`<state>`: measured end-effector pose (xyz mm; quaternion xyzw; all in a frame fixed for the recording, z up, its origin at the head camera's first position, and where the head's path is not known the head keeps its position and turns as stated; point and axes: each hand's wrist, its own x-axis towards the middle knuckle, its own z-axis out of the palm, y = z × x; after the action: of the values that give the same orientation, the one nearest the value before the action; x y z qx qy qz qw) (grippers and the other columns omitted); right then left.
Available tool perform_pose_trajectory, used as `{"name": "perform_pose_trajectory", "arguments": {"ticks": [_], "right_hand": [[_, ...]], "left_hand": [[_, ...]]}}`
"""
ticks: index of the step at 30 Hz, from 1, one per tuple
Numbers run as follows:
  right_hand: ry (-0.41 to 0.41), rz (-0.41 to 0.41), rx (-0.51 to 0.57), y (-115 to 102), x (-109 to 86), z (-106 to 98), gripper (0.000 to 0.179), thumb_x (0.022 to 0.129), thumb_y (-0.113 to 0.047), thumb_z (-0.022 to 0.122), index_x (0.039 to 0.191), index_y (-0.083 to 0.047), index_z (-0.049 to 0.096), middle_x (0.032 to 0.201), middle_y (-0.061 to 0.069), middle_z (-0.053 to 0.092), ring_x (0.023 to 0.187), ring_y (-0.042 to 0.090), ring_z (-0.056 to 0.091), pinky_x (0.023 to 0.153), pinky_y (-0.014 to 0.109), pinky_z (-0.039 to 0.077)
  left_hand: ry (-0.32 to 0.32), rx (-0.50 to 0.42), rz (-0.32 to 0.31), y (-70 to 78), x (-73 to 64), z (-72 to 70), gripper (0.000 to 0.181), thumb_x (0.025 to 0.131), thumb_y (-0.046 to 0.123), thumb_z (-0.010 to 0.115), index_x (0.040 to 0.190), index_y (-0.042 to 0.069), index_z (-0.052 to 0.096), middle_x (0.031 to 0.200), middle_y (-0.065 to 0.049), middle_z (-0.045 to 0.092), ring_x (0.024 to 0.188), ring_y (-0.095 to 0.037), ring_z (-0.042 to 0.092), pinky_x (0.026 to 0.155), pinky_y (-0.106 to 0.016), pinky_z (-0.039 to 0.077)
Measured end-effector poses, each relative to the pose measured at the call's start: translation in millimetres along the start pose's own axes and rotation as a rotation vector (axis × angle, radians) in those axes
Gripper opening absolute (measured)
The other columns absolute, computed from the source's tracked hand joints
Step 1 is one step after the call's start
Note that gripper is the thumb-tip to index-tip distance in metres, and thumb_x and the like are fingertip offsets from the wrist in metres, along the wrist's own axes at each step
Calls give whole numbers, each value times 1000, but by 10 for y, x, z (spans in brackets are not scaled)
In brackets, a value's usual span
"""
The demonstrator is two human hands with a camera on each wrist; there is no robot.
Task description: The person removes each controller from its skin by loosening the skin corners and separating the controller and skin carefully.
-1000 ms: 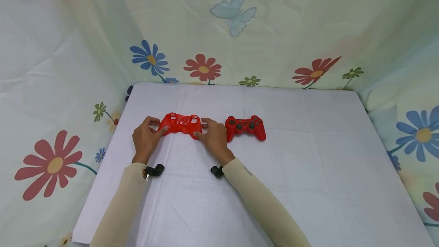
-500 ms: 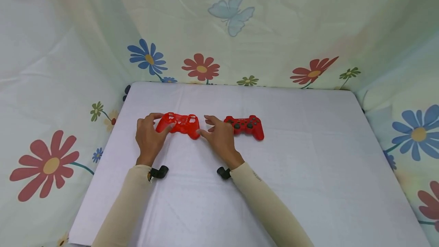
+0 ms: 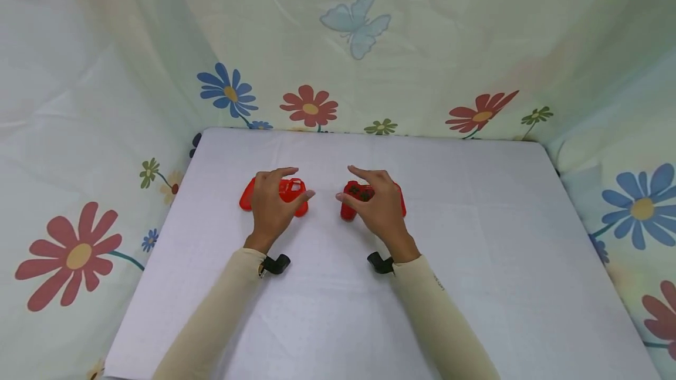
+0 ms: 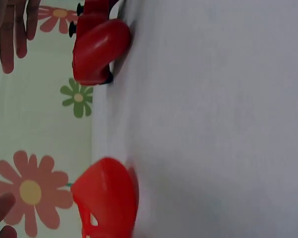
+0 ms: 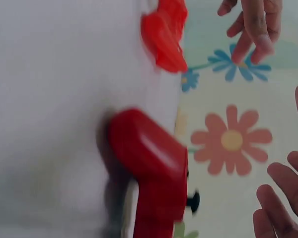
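Observation:
A bright red silicone controller cover point(image 3: 246, 197) with cut-out holes lies on the left part of the table. To its right rests a darker red game controller point(image 3: 347, 211) with black thumbsticks. My left hand point(image 3: 271, 207) hovers above the cover and hides its middle; nothing is in its fingers. Over the controller is my right hand point(image 3: 382, 207), hiding much of it, its thumb and fingers spread apart and holding nothing. Both wrist views show the hands raised clear of the cover point(image 4: 107, 201) and the controller point(image 5: 151, 148).
A white cloth covers the table point(image 3: 486, 239). Behind and at both sides hangs a curtain point(image 3: 422, 46) printed with flowers and a butterfly. A small black wrist camera point(image 3: 277, 264) is strapped to each forearm.
Both hands have let go of the cover and lifted. The left moved right over the cover, while the right moved right over the controller. Cover and controller lie about where they were.

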<state>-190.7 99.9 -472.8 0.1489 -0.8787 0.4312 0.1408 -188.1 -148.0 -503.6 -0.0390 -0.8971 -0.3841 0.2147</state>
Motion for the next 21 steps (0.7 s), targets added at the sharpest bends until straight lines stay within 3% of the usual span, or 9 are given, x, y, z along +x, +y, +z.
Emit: {"name": "perform_pose_trajectory", "arguments": {"ticks": [4, 10, 21], "right_hand": [[3, 17, 23, 177, -3, -224, 72, 81, -33, 95, 146, -25, 66, 143, 1, 68, 132, 25, 55, 106, 61, 45], [-24, 76, 27, 450, -33, -452, 77, 79, -35, 96, 149, -30, 63, 157, -5, 59, 138, 24, 49, 112, 62, 44], [-163, 182, -30, 815, -88, -606, 86, 79, -39, 95, 156, -34, 55, 168, -2, 47, 146, 30, 42, 117, 66, 41]], "left_hand": [[-30, -20, 44, 139, 12, 204, 68, 83, 47, 90, 140, 19, 66, 138, -4, 70, 124, -26, 56, 93, -46, 60], [-99, -57, 82, 266, 9, 513, 67, 83, 49, 90, 139, 19, 68, 137, -1, 71, 120, -23, 57, 91, -42, 58], [-240, -99, 16, 379, 32, 862, 72, 81, 52, 91, 142, 25, 66, 135, -1, 69, 122, -21, 56, 93, -40, 58]]}}
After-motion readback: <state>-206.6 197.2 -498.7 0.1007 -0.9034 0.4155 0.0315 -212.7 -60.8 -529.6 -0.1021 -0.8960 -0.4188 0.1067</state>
